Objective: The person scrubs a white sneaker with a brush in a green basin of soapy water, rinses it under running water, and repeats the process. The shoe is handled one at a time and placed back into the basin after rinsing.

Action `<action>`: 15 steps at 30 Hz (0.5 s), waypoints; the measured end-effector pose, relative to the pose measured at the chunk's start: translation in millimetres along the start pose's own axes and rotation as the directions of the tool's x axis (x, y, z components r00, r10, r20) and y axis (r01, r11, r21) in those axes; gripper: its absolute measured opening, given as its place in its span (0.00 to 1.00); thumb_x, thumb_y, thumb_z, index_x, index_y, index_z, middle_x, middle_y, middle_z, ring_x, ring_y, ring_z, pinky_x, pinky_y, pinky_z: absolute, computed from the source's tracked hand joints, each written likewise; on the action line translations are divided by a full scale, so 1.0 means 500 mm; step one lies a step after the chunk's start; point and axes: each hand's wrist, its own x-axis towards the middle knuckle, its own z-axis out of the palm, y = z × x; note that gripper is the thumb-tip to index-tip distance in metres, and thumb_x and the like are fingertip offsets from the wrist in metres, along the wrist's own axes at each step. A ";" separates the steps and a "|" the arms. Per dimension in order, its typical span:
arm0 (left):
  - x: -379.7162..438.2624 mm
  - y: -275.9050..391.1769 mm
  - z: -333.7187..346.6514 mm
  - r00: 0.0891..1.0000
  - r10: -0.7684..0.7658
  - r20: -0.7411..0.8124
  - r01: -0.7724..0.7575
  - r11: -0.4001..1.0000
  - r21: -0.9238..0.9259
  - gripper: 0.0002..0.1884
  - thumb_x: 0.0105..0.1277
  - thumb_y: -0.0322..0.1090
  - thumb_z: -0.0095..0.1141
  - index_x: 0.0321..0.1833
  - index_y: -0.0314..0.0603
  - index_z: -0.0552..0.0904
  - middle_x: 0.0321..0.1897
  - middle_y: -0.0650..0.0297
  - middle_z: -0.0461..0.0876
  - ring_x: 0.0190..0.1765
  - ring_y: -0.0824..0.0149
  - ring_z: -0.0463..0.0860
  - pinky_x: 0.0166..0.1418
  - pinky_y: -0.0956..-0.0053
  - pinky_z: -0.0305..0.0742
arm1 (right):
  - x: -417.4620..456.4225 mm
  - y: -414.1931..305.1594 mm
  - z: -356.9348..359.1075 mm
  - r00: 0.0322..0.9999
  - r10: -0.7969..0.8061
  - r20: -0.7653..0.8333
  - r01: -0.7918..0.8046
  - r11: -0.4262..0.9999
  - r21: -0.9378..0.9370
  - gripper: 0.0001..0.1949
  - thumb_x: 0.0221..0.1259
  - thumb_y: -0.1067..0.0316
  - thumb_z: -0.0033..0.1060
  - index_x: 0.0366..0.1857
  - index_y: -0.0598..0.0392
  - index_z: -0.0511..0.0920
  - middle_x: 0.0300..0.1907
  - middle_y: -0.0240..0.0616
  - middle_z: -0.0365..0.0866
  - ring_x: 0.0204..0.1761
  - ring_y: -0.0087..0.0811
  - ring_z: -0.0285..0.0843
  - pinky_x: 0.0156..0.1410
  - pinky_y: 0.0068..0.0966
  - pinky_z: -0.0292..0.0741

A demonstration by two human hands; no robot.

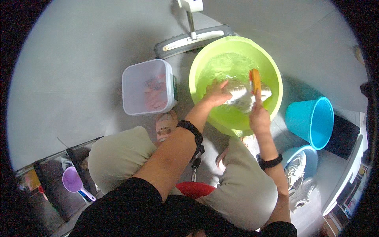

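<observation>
A lime-green plastic basin (193,78) with water in it stands on the floor before me. In the water lies a whitish shoe (240,102), partly hidden by my hands and glare. My left hand (218,93) grips the shoe at its left end. In my right hand (260,118) is the handle of an orange scrub brush (255,79) with red bristles. The brush stands on edge over the right part of the shoe, its bristles facing left. Whether they touch the shoe is hard to tell.
Left of the basin is a translucent plastic tub (137,86); behind it, a flat mop (194,41). A turquoise bucket (300,120) lies tipped at right, near a light-blue basin (312,161) and white sneakers (296,167). A purple scoop (72,179) is at lower left.
</observation>
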 end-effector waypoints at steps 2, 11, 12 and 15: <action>0.012 -0.005 0.016 0.986 -0.030 0.162 0.045 0.995 -0.087 0.49 0.45 0.52 0.69 0.69 0.35 0.63 0.64 0.43 0.68 0.63 0.49 0.73 0.66 0.64 0.68 | 0.040 0.009 0.044 0.999 -0.031 0.025 0.032 0.999 -0.044 0.30 0.68 0.63 0.40 0.74 0.34 0.47 0.32 0.57 0.82 0.35 0.56 0.82 0.42 0.48 0.78; 0.034 -0.014 0.084 0.891 -0.185 0.415 0.316 0.909 -0.273 0.43 0.48 0.61 0.64 0.59 0.30 0.74 0.51 0.48 0.80 0.50 0.52 0.81 0.55 0.61 0.75 | 0.183 -0.021 0.063 0.967 -0.229 0.116 0.236 0.970 -0.057 0.27 0.66 0.56 0.42 0.71 0.32 0.57 0.38 0.60 0.81 0.42 0.57 0.80 0.51 0.47 0.75; 0.045 -0.058 0.102 0.877 -0.153 0.456 0.365 0.829 -0.424 0.40 0.51 0.57 0.63 0.60 0.33 0.74 0.49 0.49 0.80 0.48 0.51 0.82 0.52 0.59 0.77 | 0.186 -0.040 0.063 0.960 -0.244 0.135 0.250 0.968 -0.032 0.28 0.65 0.56 0.43 0.71 0.32 0.57 0.39 0.60 0.81 0.42 0.58 0.80 0.52 0.47 0.75; 0.038 -0.049 0.151 0.770 -0.103 0.630 0.588 0.496 -0.639 0.26 0.59 0.51 0.59 0.55 0.41 0.78 0.44 0.55 0.83 0.42 0.56 0.84 0.47 0.58 0.79 | 0.174 -0.031 0.044 0.969 -0.240 0.058 0.227 0.958 0.174 0.27 0.68 0.57 0.44 0.71 0.34 0.58 0.51 0.57 0.78 0.52 0.54 0.78 0.58 0.40 0.74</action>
